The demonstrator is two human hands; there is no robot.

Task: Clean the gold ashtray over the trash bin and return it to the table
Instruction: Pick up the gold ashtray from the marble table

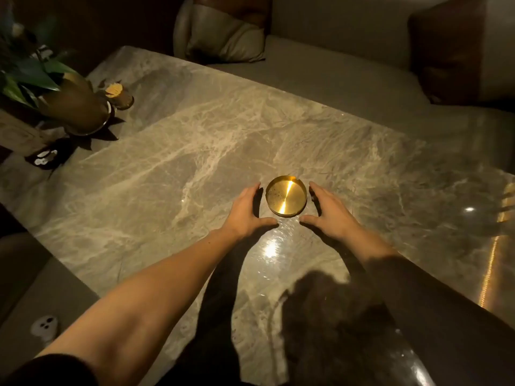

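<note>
A round gold ashtray [286, 199] stands upright on the grey marble table [167, 174], a little right of the middle. Dark specks of ash lie on its inner floor, and a bright streak of light runs across it. My left hand [248, 211] curves around its left side with fingers spread, a small gap from the rim. On the other side my right hand [330, 211] mirrors it, also a little apart from the rim. Neither hand holds anything. No trash bin is in view.
A potted plant in a brown vase [75, 107] stands at the table's far left corner, with a small toothpick holder [119, 94] beside it. Sofa seats with cushions [225, 37] run behind and to the right. A white socket [44, 325] lies low at the left.
</note>
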